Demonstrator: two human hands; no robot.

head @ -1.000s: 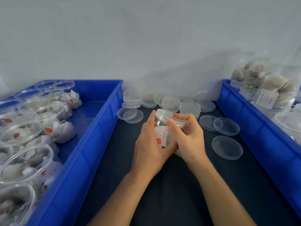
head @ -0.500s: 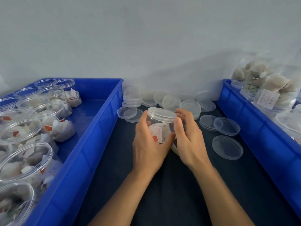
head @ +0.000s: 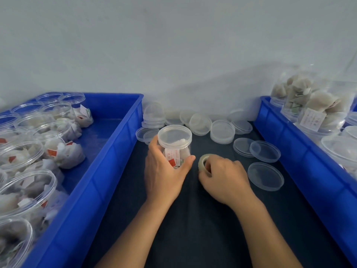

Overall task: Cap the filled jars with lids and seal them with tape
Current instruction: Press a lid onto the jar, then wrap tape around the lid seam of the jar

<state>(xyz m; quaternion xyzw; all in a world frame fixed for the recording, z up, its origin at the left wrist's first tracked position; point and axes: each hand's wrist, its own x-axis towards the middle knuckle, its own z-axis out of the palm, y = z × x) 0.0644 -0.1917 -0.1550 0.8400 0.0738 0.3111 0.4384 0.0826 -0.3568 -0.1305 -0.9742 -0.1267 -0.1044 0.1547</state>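
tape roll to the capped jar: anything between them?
Nothing visible. The right hand grips the tape roll just right of the jar, which the left hand holds upright with its lid on. Only bare dark table lies between them.

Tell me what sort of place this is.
Probably a small hand-packing bench. A blue bin on the left holds open jars of tea bags, loose lids lie along the wall, and the left hand holds a capped jar while the right hand grips tape.
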